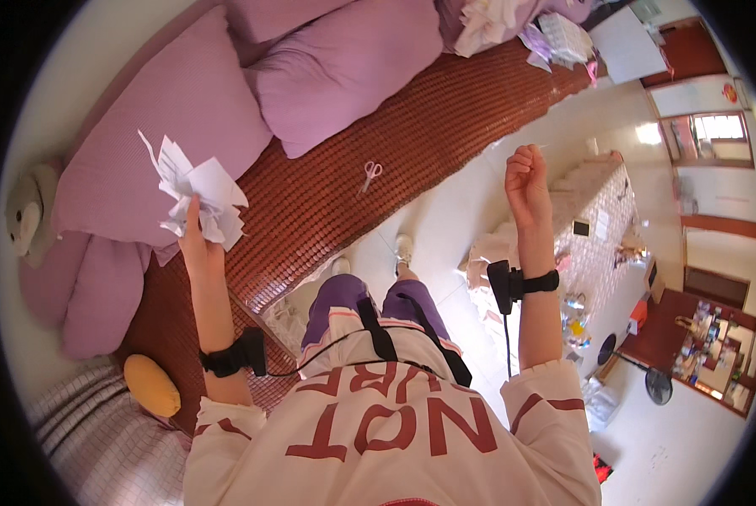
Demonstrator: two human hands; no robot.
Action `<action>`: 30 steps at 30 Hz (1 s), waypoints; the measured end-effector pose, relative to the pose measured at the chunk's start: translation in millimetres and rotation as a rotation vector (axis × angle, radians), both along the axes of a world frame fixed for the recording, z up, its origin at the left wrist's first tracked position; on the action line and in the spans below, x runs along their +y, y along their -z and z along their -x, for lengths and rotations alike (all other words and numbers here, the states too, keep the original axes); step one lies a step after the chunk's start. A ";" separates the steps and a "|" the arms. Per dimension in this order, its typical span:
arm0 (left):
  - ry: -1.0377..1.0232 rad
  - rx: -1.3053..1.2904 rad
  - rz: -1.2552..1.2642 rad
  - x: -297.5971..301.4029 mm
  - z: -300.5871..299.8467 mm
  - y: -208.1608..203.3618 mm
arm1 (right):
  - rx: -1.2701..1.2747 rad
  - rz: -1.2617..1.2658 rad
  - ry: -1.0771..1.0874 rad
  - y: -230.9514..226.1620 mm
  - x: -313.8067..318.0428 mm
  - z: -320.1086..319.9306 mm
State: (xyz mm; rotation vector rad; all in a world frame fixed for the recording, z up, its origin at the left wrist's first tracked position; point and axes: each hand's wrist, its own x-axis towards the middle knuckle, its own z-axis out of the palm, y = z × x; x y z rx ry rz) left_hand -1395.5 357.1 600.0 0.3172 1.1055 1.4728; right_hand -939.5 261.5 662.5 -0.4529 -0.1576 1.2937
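Observation:
My left hand (194, 243) is closed around a loose bunch of cut white paper pieces (209, 187), held up over the left part of the sofa. The pieces stick out at several angles, one thin strip curling up. My right hand (527, 181) is raised at the right with its fingers curled in. A faint pale tip shows by its fingertips, too small to name. Between the hands, a pair of scissors with pink handles (372, 171) lies on the brown woven seat mat (327, 198), apart from both.
Large purple cushions (344, 76) line the sofa's back. A plush toy (28, 211) and a yellow pillow (151, 385) sit at the left. A table with a patterned cloth (593, 219) stands at the right, and a fan (658, 386) behind it. White boxes (627, 46) lie at the far right.

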 end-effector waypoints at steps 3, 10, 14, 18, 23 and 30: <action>0.086 0.013 -0.013 10.3 -57.4 -17.8 | -0.019 0.045 0.099 4.5 -31.4 -45.0; 0.234 0.074 -0.021 7.3 -213.4 -35.1 | -0.014 0.098 0.304 21.2 -110.7 -178.8; 0.273 0.065 -0.066 -0.1 -314.7 -43.0 | -0.125 0.186 0.394 27.0 -151.8 -269.8; 0.356 0.069 -0.070 1.0 -408.8 -47.4 | -0.208 0.205 0.448 32.6 -183.4 -354.3; 0.446 0.067 -0.078 7.0 -526.6 -67.2 | -0.355 0.211 0.543 26.1 -201.1 -425.7; 0.764 0.036 -0.194 49.6 -722.1 -72.2 | -0.479 0.327 0.728 44.9 -218.3 -516.9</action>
